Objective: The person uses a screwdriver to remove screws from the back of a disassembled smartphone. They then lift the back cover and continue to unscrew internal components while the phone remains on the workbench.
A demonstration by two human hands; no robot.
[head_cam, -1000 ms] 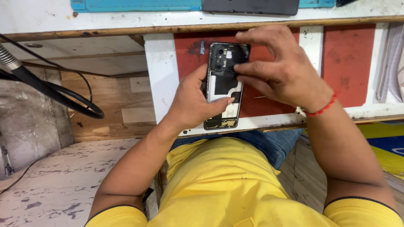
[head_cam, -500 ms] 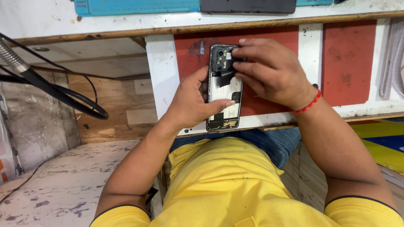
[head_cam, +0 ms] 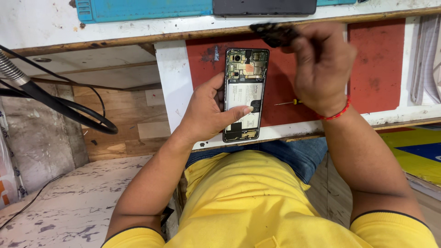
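Note:
An opened smartphone (head_cam: 244, 94) with its back off, showing battery and circuit board, lies on a red mat (head_cam: 376, 69) at the bench's front edge. My left hand (head_cam: 206, 112) grips its left side, thumb laid across the battery. My right hand (head_cam: 321, 64) is lifted above and to the right of the phone, holding a black plastic cover piece (head_cam: 274, 33) pinched in its fingers, blurred by motion. A red thread is tied around my right wrist.
A thin screwdriver (head_cam: 287, 102) lies on the mat right of the phone. A blue tray (head_cam: 142, 9) and a dark device (head_cam: 264, 6) sit at the bench's back. A black cable (head_cam: 59, 105) loops at the left. White papers (head_cam: 425, 59) rest at the right.
My right hand has lifted the black cover piece off the phone's top end and moved up and right. The camera and board area is now exposed. My left hand keeps its grip.

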